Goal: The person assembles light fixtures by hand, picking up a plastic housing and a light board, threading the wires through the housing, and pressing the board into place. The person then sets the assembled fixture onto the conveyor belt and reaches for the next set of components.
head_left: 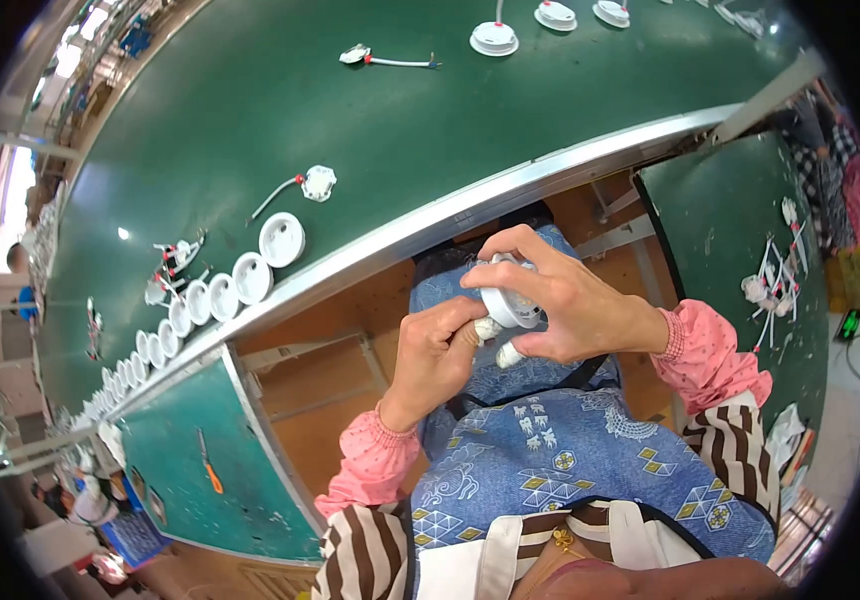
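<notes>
Above my lap, both hands are closed on one round white part. My right hand wraps round it from the right, with the fingers over its top and a white-wrapped thumb below. From the left, my left hand pinches at its lower left edge, its thumb tip also wrapped in white. The fingers hide some of the part. On the green table, the nearest items are a white round cup at the head of a long row and a white piece with a red and white cable.
The green table has a metal front edge. White discs stand at its far side. A cable piece lies left of them. An orange-handled screwdriver rests on the lower left board. Cabled parts lie on the right board.
</notes>
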`<state>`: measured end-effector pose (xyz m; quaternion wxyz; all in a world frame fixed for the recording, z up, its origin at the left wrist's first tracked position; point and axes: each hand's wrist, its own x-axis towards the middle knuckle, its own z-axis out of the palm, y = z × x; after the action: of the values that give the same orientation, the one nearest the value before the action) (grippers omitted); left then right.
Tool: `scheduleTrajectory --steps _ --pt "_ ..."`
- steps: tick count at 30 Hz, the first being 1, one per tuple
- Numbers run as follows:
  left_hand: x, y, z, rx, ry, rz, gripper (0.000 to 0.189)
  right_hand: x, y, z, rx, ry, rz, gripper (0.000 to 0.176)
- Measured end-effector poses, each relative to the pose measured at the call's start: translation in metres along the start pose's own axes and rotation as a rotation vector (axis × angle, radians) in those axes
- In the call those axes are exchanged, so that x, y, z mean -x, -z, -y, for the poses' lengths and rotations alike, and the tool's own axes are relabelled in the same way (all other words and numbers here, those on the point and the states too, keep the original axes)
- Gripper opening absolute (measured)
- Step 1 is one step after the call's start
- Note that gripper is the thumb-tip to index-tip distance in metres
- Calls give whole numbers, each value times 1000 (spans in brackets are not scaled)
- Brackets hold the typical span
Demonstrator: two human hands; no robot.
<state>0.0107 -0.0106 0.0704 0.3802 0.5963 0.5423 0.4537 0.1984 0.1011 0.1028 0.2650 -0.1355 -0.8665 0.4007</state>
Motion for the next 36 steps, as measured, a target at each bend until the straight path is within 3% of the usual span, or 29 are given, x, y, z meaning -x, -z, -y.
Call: scheduleTrajectory --steps 3,12,18,22,24,28,29,33,36 --pt "-1 2 -20 -78 20 30 12 0 1 -2 -51 -58 61 58" --pt "14 11 -10 90 87 82 19 1 -8 -3 -248 -137 87 53" --pt "16 11 2 70 -28 11 23 2 -11 -2 -286 -204 117 53" --pt "22 -2 8 179 55 -38 20 3 -11 -5 -324 -264 157 52" --pt "24 -7 8 236 165 -62 18 2 -14 -12 -283 -253 128 50" --pt "19 -14 5 166 171 -157 20 -4 -26 -11 -183 -232 21 46" --pt "19 -15 5 156 168 -160 21 -4 -31 -14 -123 -149 -79 40" --pt "20 -22 9 139 171 -216 22 0 -48 -22 -92 -236 -191 30" --pt "19 -21 8 54 78 -245 22 2 -55 -25 -253 -284 -225 27"
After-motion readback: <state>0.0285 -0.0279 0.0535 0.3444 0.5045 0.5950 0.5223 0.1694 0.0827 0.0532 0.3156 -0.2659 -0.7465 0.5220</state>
